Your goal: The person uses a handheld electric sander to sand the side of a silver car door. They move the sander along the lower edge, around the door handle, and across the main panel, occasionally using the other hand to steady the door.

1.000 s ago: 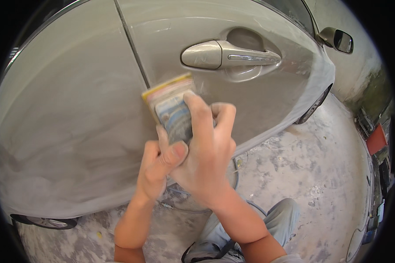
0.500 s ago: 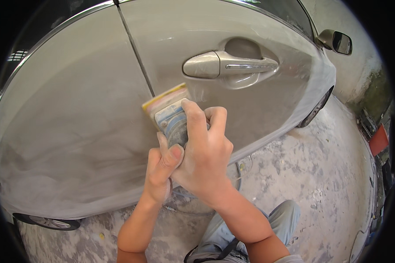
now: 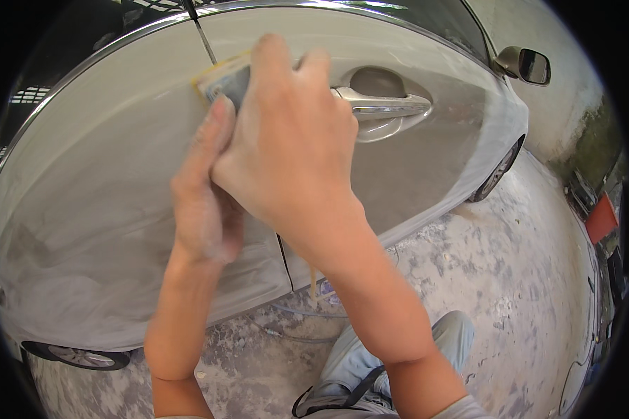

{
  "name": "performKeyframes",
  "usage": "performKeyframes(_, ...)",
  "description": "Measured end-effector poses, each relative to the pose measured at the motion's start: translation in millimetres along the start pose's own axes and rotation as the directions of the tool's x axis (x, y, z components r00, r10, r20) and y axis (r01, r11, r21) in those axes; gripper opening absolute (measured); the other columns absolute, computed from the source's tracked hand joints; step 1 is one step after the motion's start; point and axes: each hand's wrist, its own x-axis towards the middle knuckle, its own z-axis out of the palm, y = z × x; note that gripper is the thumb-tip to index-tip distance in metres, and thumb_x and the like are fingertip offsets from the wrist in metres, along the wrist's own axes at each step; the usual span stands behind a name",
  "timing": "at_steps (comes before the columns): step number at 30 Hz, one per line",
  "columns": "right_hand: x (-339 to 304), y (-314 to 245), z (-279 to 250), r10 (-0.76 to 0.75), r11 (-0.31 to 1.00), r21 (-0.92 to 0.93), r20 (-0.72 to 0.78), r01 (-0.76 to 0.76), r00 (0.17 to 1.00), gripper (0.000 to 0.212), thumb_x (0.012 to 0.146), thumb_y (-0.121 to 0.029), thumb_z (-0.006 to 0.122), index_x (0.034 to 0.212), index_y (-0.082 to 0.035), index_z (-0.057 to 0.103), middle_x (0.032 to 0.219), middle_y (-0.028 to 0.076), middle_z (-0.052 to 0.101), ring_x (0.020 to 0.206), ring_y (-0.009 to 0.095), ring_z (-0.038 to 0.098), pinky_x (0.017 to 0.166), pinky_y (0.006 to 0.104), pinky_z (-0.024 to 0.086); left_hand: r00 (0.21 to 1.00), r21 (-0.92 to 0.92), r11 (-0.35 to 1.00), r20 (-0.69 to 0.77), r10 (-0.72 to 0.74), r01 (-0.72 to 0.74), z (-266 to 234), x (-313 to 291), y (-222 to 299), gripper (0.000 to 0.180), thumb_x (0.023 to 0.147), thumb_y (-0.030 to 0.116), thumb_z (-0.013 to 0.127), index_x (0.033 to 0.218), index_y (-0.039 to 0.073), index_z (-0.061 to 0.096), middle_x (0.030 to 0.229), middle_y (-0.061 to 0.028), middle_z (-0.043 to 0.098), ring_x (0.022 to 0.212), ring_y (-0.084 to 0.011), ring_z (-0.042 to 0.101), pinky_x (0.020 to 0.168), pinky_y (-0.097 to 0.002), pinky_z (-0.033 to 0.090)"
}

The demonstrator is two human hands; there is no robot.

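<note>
Both my hands are on a dusty sanding block point(image 3: 225, 82) with a yellow edge and a blue and white top. My right hand point(image 3: 293, 133) is closed over it from above and hides much of it. Below and to the left, my left hand point(image 3: 197, 185) has its thumb against the block's near side; its other fingers are partly hidden. The block is over the upper part of the gap between the rear door point(image 3: 98, 181) and front door point(image 3: 426, 164) of a car with dull, sanded-looking paint. My right hand partly covers the front door handle point(image 3: 391, 106).
A side mirror point(image 3: 531, 66) juts out at the far right. The front wheel point(image 3: 500, 167) and rear wheel point(image 3: 77, 355) stand on a dust-stained floor point(image 3: 524, 279). A thin hose point(image 3: 304, 340) lies near my legs. By the right wall is a red panel-like object point(image 3: 601, 220).
My hands have moved up and to the left along the door gap, carrying the block with them. It now sits higher, and my right hand covers part of the door handle.
</note>
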Motion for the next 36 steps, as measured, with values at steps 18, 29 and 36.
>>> performKeyframes(18, -95, 33, 11, 0.037, 0.999, 0.04, -0.021, -0.036, 0.999, 0.074, 0.07, -0.019, 0.094, 0.134, -0.002, 0.06, 0.104, 0.018, 0.054, 0.074, 0.033, 0.064, 0.057, 0.042, 0.055, 0.935, 0.052, 0.993, 0.334, -0.12, 0.109, -96, -42, -99, 0.061, 0.112, 0.049, 0.055, 0.153, 0.005, 0.051, 0.143, -0.0072, 0.064, 0.128, -0.017, 0.063, 0.109, -0.0352, 0.049)
performKeyframes(29, -203, 90, 45, 0.01, 1.0, 0.023, -0.132, -0.007, 0.991, 0.078, 0.067, -0.015, 0.096, 0.136, 0.0, 0.062, 0.1, 0.016, 0.056, 0.081, 0.027, 0.059, 0.055, 0.0378, 0.05, 0.978, 0.136, 0.975, 0.087, -0.188, 0.175, -114, -92, -181, 0.058, 0.089, 0.048, 0.089, 0.069, 0.009, 0.05, 0.075, 0.0068, 0.053, 0.072, -0.0045, 0.043, 0.061, -0.0264, 0.031)
performKeyframes(36, -298, 130, 76, 0.069, 0.997, 0.039, -0.099, -0.066, 0.993, 0.08, 0.07, -0.016, 0.097, 0.139, 0.0, 0.059, 0.102, 0.019, 0.054, 0.089, 0.03, 0.054, 0.067, 0.0403, 0.048, 0.986, 0.237, 0.96, 0.041, -0.164, 0.15, -160, -130, -266, 0.054, 0.084, 0.038, 0.09, 0.067, 0.009, 0.048, 0.073, 0.0039, 0.053, 0.072, -0.0063, 0.044, 0.064, -0.028, 0.035)
